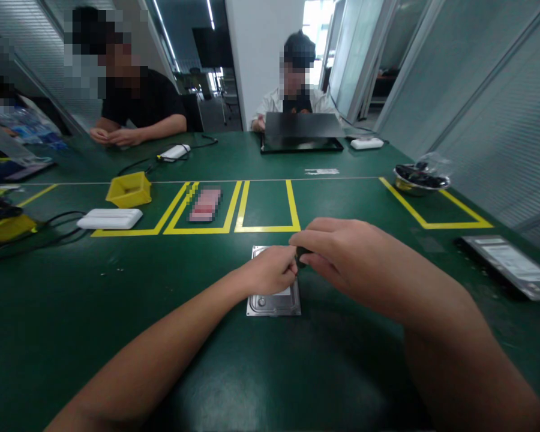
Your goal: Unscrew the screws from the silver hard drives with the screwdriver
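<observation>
A silver metal hard-drive-like case lies flat on the green table in front of me. My left hand is curled over its upper part, fingers pinched together. My right hand meets it from the right, and the fingertips of both hands close on a small dark part just above the case's right edge. What the part is I cannot tell. Most of the case's top is hidden under my left hand.
Yellow tape boxes mark the table beyond the case; one holds a pink item. A yellow bin, white block, metal bowl and flat tray lie around. Two people sit across, a laptop between.
</observation>
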Motion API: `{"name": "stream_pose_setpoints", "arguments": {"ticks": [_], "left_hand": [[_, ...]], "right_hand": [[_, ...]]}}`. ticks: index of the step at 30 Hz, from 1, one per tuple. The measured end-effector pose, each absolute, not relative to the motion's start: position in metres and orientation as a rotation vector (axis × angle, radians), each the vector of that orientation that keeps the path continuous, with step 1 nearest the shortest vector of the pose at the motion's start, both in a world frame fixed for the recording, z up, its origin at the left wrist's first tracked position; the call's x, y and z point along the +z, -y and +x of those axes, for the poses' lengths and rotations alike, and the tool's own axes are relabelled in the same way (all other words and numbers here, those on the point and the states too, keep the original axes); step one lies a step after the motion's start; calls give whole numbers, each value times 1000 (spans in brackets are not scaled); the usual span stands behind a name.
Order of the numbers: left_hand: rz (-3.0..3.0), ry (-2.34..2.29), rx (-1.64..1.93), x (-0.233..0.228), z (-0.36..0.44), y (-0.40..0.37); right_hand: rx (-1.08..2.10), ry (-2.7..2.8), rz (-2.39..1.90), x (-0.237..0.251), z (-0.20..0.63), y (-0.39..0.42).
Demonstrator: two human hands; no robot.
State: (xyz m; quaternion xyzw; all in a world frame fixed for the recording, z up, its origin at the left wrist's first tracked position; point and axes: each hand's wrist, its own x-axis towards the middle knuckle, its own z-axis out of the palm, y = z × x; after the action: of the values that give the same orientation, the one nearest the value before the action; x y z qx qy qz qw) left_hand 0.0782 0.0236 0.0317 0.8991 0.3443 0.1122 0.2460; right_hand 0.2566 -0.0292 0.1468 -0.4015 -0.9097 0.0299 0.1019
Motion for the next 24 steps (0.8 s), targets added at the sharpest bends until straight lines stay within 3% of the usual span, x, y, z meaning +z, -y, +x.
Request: {"name": "stream_pose_setpoints", "arguments": {"ticks": [5,16,24], "left_hand": [[2445,-897,358,32,77,-23],[2143,-1107,867,52,58,-23],[1159,-1334,1674,20,39,-10]], "right_hand": [[90,2694,-1196,150,258,29],[-161,2633,-1392,158,277,25],[-249,2601,-1605,153,279,6]]}}
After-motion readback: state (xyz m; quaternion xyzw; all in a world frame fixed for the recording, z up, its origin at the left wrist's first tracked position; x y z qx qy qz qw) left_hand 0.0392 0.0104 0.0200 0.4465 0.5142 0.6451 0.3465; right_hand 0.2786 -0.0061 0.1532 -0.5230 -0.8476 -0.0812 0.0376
